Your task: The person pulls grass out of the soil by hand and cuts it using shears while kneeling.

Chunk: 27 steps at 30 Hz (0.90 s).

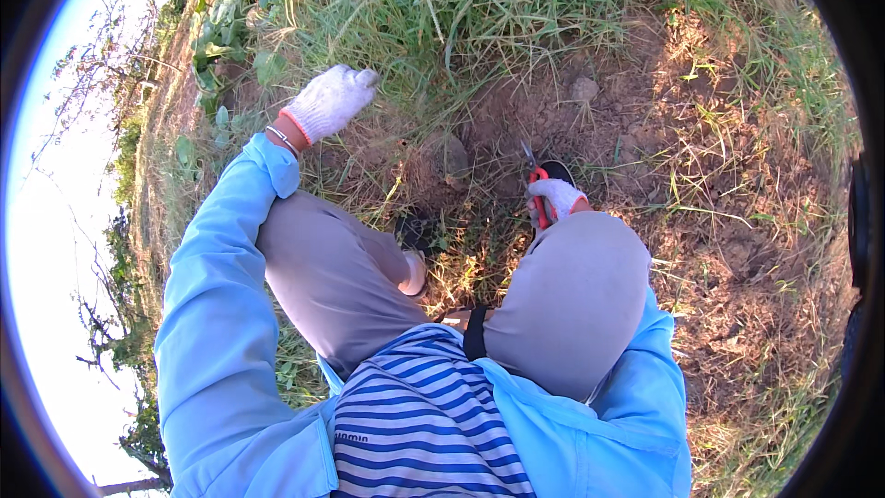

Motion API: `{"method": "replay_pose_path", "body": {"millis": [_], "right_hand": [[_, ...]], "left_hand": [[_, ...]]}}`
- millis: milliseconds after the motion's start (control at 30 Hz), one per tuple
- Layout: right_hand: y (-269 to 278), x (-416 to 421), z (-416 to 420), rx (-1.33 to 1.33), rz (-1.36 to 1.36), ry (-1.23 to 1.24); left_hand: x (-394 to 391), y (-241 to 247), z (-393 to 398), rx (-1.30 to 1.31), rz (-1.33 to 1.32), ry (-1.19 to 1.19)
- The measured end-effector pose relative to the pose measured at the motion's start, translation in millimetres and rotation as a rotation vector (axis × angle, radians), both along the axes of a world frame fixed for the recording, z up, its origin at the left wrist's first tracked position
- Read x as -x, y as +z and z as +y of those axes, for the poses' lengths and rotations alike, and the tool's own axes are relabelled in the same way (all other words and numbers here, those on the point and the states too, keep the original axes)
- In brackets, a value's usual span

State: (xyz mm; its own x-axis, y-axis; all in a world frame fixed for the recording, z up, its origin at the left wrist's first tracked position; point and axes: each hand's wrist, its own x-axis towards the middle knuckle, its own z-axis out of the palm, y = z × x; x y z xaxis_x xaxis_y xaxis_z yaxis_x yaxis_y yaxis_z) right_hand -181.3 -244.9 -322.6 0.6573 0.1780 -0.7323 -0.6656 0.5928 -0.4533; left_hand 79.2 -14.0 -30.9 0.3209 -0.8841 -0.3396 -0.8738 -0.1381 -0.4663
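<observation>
My left hand (334, 100), in a white knit glove with an orange cuff edge, is held just beyond my left knee, over the edge of the grass (442, 34). Its fingers are curled in; I see nothing in them, though the palm is turned away. Beside my right knee, my right hand (559, 195) wears a matching glove and grips red-handled scissors (538, 176). Their metal blades point forward, over bare soil and dry grass. Part of that hand and its wrist is hidden behind the knee.
A dark shoe (557, 170) shows just past my right hand. Stones (453, 155) lie in the reddish soil (532, 107). Broad-leaved plants (225, 31) grow at the upper left, with thin branches behind them. A black strap (476, 333) crosses near my right thigh.
</observation>
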Motion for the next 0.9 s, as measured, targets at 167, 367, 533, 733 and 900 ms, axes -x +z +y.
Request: {"method": "replay_pose_path", "body": {"millis": [167, 367, 533, 733, 900], "right_hand": [[-9.3, 7.6, -5.4, -0.017, -0.01, -0.04], [-0.1, -2.4, 9.1, -0.061, 0.067, -0.005], [-8.9, -0.3, 2.0, -0.018, 0.073, -0.074], [11.4, -15.8, 4.2, 0.098, 0.096, 0.098], [29.2, -51.3, 9.0, 0.253, 0.048, 0.364]], "left_hand": [[36.4, -56.5, -60.2, -0.07, 0.272, 0.077], [42.9, -158.8, -67.0, -0.033, 0.417, -0.071], [26.7, -233.4, -84.2, 0.038, 0.321, -0.062], [-56.1, -267.3, -54.4, 0.276, 0.263, 0.141], [-109.4, -268.7, -27.1, 0.145, 0.326, 0.378]]}}
